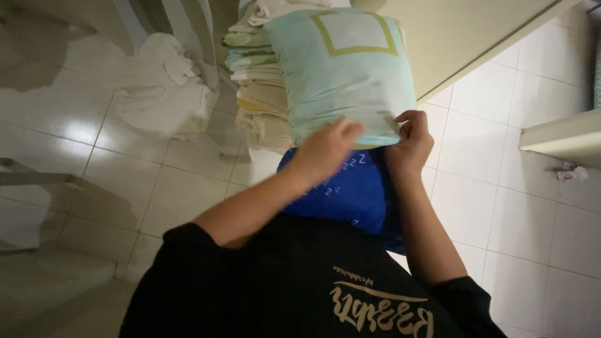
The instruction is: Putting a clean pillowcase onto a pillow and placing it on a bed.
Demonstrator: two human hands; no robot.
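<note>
Both hands grip the open end of a pale green pillowcase: left hand and right hand pinch its hem. The blue pillow is mostly inside, its lower part still uncovered, above the tiled floor.

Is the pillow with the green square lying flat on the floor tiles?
No, the pale blue pillow is held up by both hands, left hand and right hand, at its lower edge.
</note>
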